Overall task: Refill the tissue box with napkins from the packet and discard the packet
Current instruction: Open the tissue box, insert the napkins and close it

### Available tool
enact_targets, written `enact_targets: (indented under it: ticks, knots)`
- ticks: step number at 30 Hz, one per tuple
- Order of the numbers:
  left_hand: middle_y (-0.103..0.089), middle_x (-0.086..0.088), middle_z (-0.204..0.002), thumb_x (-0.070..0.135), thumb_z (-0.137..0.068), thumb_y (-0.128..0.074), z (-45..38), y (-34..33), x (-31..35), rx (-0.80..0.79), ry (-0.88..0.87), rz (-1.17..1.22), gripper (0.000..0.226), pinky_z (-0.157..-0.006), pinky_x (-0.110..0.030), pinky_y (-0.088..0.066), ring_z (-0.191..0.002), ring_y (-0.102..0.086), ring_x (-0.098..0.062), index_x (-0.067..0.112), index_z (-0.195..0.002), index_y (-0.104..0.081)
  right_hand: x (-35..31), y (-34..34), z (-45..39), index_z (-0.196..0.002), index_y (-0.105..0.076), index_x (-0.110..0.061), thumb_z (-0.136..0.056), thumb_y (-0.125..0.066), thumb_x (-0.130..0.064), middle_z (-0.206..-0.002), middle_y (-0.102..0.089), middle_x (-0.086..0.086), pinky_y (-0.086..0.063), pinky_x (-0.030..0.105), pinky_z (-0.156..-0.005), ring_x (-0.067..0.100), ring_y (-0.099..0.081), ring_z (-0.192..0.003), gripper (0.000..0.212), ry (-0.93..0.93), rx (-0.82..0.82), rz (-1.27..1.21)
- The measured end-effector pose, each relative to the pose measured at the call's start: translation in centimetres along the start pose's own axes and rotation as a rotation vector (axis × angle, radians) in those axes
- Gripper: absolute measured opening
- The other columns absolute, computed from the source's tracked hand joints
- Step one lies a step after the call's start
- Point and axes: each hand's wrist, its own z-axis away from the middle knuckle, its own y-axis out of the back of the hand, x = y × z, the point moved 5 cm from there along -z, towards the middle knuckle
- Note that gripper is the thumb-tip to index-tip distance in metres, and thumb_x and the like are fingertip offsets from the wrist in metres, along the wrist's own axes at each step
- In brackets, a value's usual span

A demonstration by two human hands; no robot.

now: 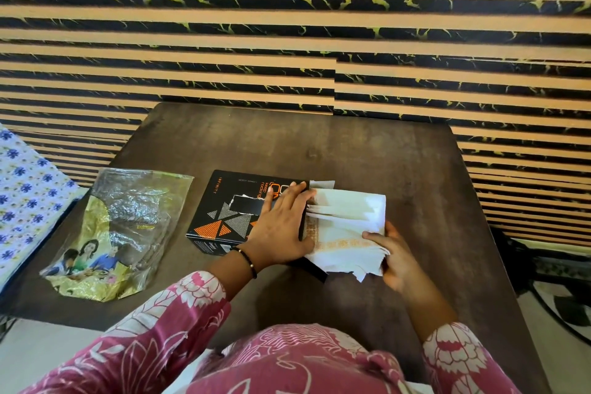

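Pressing hand: the left hand (283, 227) lies flat, palm down, fingers spread, on the right end of the tissue box (246, 213); it grips nothing, only bears down on the lid.
Wrist: a thin black beaded bracelet (248, 261) circles the left wrist, above a pink sleeve (179, 313) with a white flower print.
Holding hand: the right hand (395, 261) is closed on the near right corner of the napkins (347, 227), thumb on top, the other fingers hidden beneath the stack.
Napkins: a white stack with a pale orange printed band, lying out of the right end of the box; its left edge sits at the box's open end just beside the left hand's fingers, and how far it reaches inside cannot be told. The near edge is ragged and uneven.
Tissue box: black card with orange and grey triangles and white lettering, lying flat near the middle of the table (351, 150); a torn slot shows in its top. A dark flap (315, 270) juts out at its near right corner, under the napkins.
Packet: a crumpled clear and gold plastic packet (124, 233) with printed figures lies flat on the table's left side, well apart from the box, and looks empty.
Table: dark brown wood, set against a striped tan and black wall (287, 41).
Left edge: blue-flowered white cloth (22, 189) beside the table.
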Motion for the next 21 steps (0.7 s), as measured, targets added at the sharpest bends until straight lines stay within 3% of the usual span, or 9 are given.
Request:
enact_targets:
  ticks: [6,10,15,19,21]
  knots:
    - [-0.012,-0.002,-0.156,0.044,-0.068,-0.061,0.27,-0.06,0.15,-0.050,-0.006,-0.041,0.089,-0.114,-0.051,0.008,-0.145,-0.004,-0.019,0.025,-0.143,-0.017,0.10,-0.14,-0.17,-0.123,-0.050,-0.018,-0.081,-0.066,-0.006,-0.112,-0.067,0.012,-0.058,0.037,-0.062,0.029,-0.067,-0.095,0.046,-0.072,0.038,0.135]
    - [-0.015,-0.001,-0.154,0.045,-0.068,-0.056,0.58,0.22,0.50,-0.007,-0.044,-0.050,0.074,-0.114,-0.054,0.006,-0.145,-0.006,-0.022,0.032,-0.136,-0.029,0.29,0.17,-0.44,-0.123,-0.049,-0.017,-0.086,-0.061,-0.008,-0.112,-0.065,0.012,-0.057,0.041,-0.065,0.030,-0.066,-0.094,0.040,-0.059,0.116,0.104]
    - [-0.017,0.000,-0.152,0.046,-0.070,-0.055,0.94,0.74,0.78,0.043,-0.065,0.020,0.053,-0.114,-0.056,0.001,-0.144,-0.013,-0.026,0.035,-0.120,-0.040,0.13,0.01,-0.67,-0.117,-0.049,-0.014,-0.087,-0.059,-0.008,-0.098,-0.065,0.011,-0.055,0.040,-0.065,0.028,-0.064,-0.082,0.032,-0.063,0.177,0.029]
    - [-0.008,-0.003,-0.157,0.050,-0.074,-0.057,0.60,0.14,0.67,-0.070,-0.060,-0.090,0.048,-0.111,-0.065,0.003,-0.145,0.004,-0.022,0.034,-0.119,-0.053,0.20,-0.11,-0.73,-0.120,-0.049,-0.018,-0.085,-0.062,-0.013,-0.111,-0.065,0.012,-0.055,0.040,-0.067,0.030,-0.065,-0.094,0.037,-0.031,0.186,0.144]
    - [0.004,-0.004,-0.158,0.050,-0.075,-0.058,0.30,-0.19,0.83,-0.170,-0.030,-0.185,0.061,-0.107,-0.070,0.010,-0.144,0.012,-0.024,0.030,-0.131,-0.046,0.15,-0.04,-0.53,-0.116,-0.051,-0.020,-0.083,-0.065,-0.018,-0.110,-0.066,0.009,-0.056,0.042,-0.071,0.030,-0.065,-0.096,0.036,-0.028,0.200,0.223]
